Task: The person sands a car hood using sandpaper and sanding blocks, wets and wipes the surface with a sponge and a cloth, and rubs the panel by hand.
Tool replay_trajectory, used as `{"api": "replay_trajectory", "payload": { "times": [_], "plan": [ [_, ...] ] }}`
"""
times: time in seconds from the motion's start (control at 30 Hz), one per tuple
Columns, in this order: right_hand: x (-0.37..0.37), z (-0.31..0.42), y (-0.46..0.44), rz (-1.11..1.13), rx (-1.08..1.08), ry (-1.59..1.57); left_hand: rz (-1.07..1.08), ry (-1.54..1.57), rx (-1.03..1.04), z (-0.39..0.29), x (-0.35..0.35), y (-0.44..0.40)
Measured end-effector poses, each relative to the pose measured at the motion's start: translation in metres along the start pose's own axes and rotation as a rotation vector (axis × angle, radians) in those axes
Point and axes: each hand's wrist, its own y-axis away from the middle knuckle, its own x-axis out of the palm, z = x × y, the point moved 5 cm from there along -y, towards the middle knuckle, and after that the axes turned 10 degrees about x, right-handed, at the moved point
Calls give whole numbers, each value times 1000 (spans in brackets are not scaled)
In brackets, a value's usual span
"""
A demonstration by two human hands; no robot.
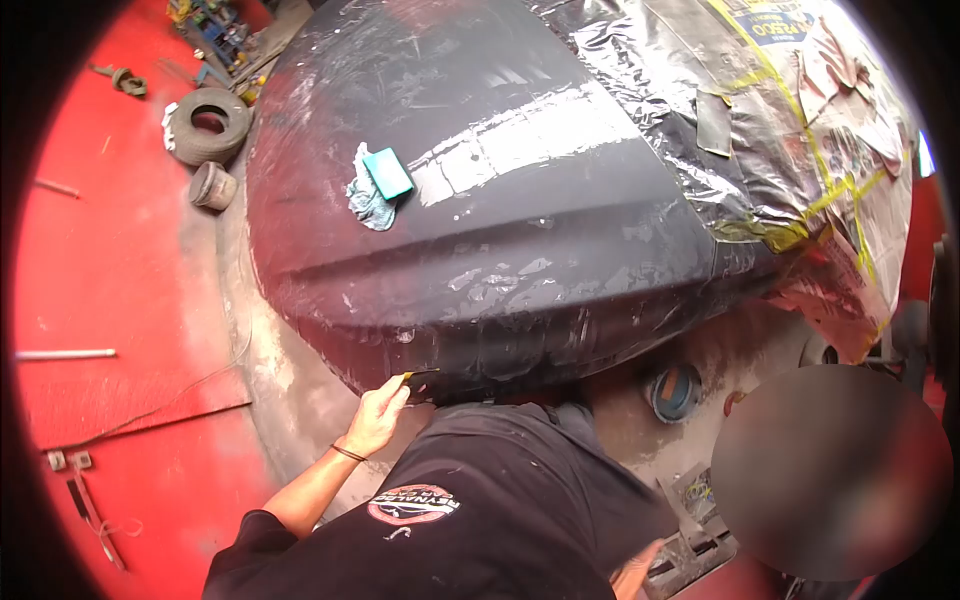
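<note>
Black-and-yellow thin flat piece (420, 378) is clamped in fingers of left hand (377, 415), at front edge of dull black, curved car hood (560, 250). Right hand (634, 572) mostly hidden; cannot tell its fingers.

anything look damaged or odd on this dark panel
Yes: the panel looks uneven, with pale blotches along its near side against the dark surface. I can't tell whether they're damage or residue. The bright band above looks like reflected light.
</note>
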Motion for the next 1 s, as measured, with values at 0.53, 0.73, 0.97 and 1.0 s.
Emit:
{"api": "replay_trajectory", "payload": {
  "times": [0.53, 0.73, 0.97, 1.0],
  "plan": [
    [-76, 332, 113, 1218, -917, 75, -122, -40, -689, 94, 159, 251],
    [-94, 350, 115, 1444, -887, -12, -214, -49, -887, 73, 280, 381],
    [-112, 367, 120, 1659, -856, -36, -34, -57, -843, 81, 388, 449],
    [-111, 371, 121, 1671, -854, -59, 16, -40, -827, 86, 393, 443]
  ]
}}
